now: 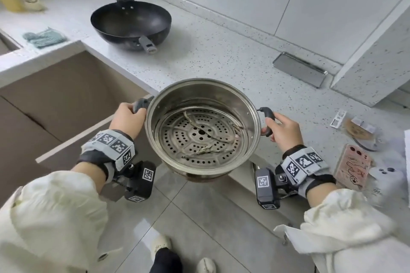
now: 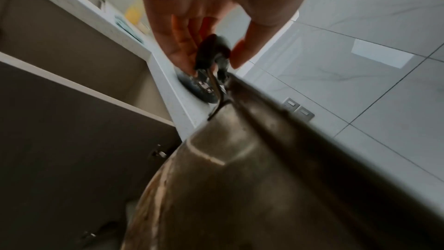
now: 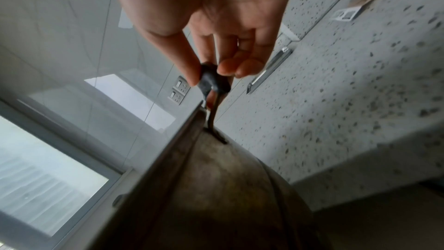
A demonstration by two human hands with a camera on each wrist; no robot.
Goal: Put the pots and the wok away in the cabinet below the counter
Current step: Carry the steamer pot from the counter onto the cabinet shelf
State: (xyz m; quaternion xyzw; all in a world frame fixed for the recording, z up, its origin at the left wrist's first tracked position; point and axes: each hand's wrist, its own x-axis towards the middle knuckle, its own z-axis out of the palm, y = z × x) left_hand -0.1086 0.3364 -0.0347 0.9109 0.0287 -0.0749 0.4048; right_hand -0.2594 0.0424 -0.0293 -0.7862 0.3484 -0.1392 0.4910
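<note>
You hold a steel pot [image 1: 203, 126] by its two dark side handles, clear of the counter [image 1: 221, 55] and out past its front edge, above the floor tiles [image 1: 199, 224]. Your left hand [image 1: 127, 118] curls round the handle at the pot's 9 o'clock; the left wrist view shows thumb and fingers [image 2: 182, 45] pinching that handle [image 2: 212, 49] from both sides. Your right hand [image 1: 285, 131] grips the handle [image 1: 267, 118] at 3 o'clock, thumb on top, and the right wrist view shows the fingertips [image 3: 230, 67] closed on it. The pot tilts slightly toward you. Inside lies a perforated steamer plate [image 1: 199, 137] with a few dried strands on it.

At 11 o'clock from the pot, well apart, a black wok [image 1: 131, 23] sits on the counter, its short grey handle stub pointing toward you. A green cloth [image 1: 44, 36] lies at 10 o'clock beside the sink [image 1: 6, 45]. A metal tray [image 1: 299, 68] rests at 2 o'clock against the wall. At 3 o'clock, past your right hand, a pink phone [image 1: 352, 166] lies near the counter's edge, small items just beyond it.

Below the counter at 9 o'clock, a brown cabinet door [image 1: 73, 139] stands open beside your left wrist. Your slippers [image 1: 160, 244] show at 6 o'clock.
</note>
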